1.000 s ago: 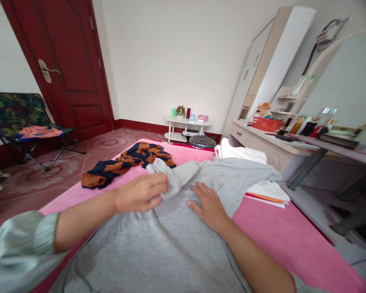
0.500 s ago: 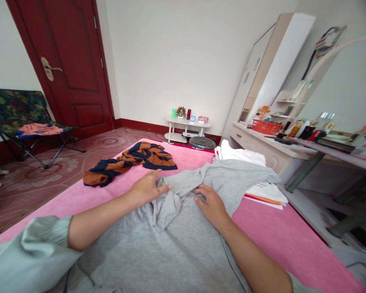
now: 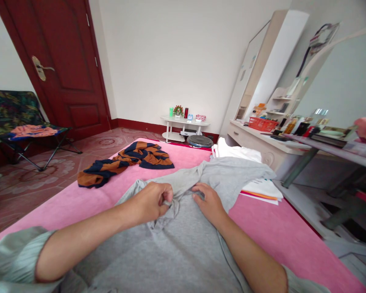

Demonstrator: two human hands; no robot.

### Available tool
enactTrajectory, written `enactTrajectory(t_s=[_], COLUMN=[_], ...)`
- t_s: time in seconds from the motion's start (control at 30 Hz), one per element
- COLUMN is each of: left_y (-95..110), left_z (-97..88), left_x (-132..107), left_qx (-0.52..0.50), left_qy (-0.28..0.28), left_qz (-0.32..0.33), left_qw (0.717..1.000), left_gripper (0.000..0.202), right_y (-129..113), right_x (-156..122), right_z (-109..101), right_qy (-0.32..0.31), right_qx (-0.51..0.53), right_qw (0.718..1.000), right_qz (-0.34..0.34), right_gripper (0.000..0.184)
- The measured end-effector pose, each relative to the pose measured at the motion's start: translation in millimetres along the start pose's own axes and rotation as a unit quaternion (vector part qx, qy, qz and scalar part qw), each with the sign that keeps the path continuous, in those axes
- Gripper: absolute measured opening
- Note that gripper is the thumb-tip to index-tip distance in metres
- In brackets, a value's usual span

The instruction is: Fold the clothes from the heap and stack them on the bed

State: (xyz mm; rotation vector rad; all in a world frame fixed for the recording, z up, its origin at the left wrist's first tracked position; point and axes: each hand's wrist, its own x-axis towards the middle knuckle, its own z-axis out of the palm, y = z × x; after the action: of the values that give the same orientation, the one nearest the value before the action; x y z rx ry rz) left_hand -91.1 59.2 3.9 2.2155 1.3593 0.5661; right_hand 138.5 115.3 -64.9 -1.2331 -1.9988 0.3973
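A large grey shirt lies spread and rumpled across the bed in front of me, its far end reaching to the right over the white clothes. My left hand is closed, with a bunched fold of the shirt between thumb and fingers. Just right of it, my right hand rests on the same shirt, fingers curled against a fold; its fingertips are partly hidden by the cloth. Beyond my left hand is a crumpled orange-and-navy striped garment, apart from both hands.
A pink cover lies under the clothes. White folded clothes are stacked at the far right. A dressing table with a red basket and bottles stands right. Beyond are a small white table, a folding chair and a red door.
My left hand has gone from spread fingers to a closed grip, gathering the grey cloth. My right hand stays at the same fold. The view has shifted slightly.
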Motion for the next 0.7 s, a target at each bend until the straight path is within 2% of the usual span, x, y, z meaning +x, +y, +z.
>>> enactTrajectory(t_s=[0.07, 0.13, 0.2, 0.23, 0.27, 0.3, 0.33, 0.37, 0.4, 0.43, 0.47, 0.53, 0.63, 0.7], left_y=[16, 27, 30, 30, 27, 24, 19, 14, 9, 4, -1, -6, -3, 6], left_z=[0.9, 1.8, 2.7, 2.9, 2.8, 2.3, 1.4, 0.5, -0.3, -0.5, 0.1, 3.8, 9.5, 5.0], left_x=[-19, -35, -41, -40, -36, -30, -23, -16, -9, -3, 1, 2, -7, -13], left_qx=[-0.079, -0.121, -0.134, -0.127, -0.103, -0.060, 0.000, 0.064, 0.117, 0.150, 0.165, 0.168, 0.187, 0.204], left_qy=[-0.126, -0.257, -0.334, -0.334, -0.302, -0.238, -0.150, -0.056, 0.019, 0.062, 0.075, 0.042, -0.006, -0.037], left_qz=[0.019, 0.037, 0.026, 0.010, -0.009, -0.027, -0.044, -0.062, -0.082, -0.106, -0.130, -0.160, -0.130, -0.086], left_qw=[0.989, 0.958, 0.932, 0.934, 0.948, 0.969, 0.988, 0.994, 0.990, 0.981, 0.975, 0.972, 0.974, 0.975], left_gripper=[0.022, 0.020, 0.020, 0.022, 0.024, 0.025, 0.024, 0.024, 0.028, 0.037, 0.049, 0.063, 0.052, 0.048], right_y=[4, 8, 10, 10, 10, 9, 8, 7, 6, 5, 4, 3, 2, 2], right_x=[1, 1, 1, 1, 1, 1, 1, 1, 1, 1, 2, 1, 1, 1], right_z=[2, 3, 3, 2, 2, 1, 1, 0, -1, -1, -2, -3, -3, -3], right_qy=[0.030, 0.060, 0.074, 0.074, 0.073, 0.070, 0.067, 0.065, 0.063, 0.061, 0.059, 0.058, 0.056, 0.056], right_qx=[0.033, 0.062, 0.076, 0.077, 0.076, 0.073, 0.070, 0.069, 0.069, 0.070, 0.071, 0.074, 0.072, 0.071], right_qw=[0.999, 0.996, 0.993, 0.993, 0.993, 0.994, 0.994, 0.995, 0.995, 0.995, 0.995, 0.995, 0.996, 0.996], right_qz=[0.016, 0.035, 0.049, 0.051, 0.051, 0.048, 0.043, 0.038, 0.032, 0.027, 0.022, 0.017, 0.016, 0.014], right_gripper=[0.021, 0.021, 0.021, 0.020, 0.020, 0.019, 0.018, 0.018, 0.017, 0.017, 0.017, 0.017, 0.018, 0.018])
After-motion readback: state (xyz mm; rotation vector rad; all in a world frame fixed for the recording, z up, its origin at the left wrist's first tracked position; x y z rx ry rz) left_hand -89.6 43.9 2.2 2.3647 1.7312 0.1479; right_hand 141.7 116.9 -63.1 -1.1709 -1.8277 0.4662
